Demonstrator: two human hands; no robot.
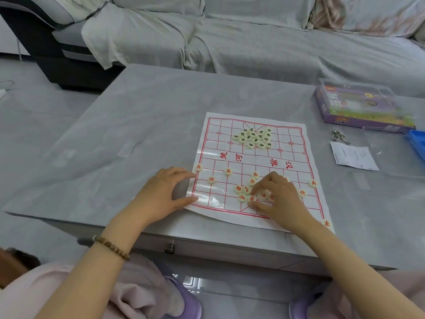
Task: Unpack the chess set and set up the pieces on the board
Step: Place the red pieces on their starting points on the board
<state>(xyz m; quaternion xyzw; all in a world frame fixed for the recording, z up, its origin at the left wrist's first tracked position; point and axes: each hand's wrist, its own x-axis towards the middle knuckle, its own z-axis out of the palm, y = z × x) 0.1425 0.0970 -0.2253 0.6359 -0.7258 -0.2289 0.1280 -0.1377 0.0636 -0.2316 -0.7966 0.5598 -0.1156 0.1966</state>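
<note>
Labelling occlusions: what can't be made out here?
Head view only.
- Red pieces under right hand: it covers several; grip unclear.
- Blue tray: cut by right edge.
- Purple box print: blurred.
- Green-lettered pile: characters too small.

The grey table (161, 125) bears the board (250, 157); right of the board lie a box (358, 109), metal rings (339, 135) and a paper slip (353, 157).

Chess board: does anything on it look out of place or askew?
Yes. The dark-lettered pieces sit bunched in a cluster on the far half, not on their points. The board sheet lies skewed to the table edge. The right hand pinches a red piece from another loose bunch.
</note>
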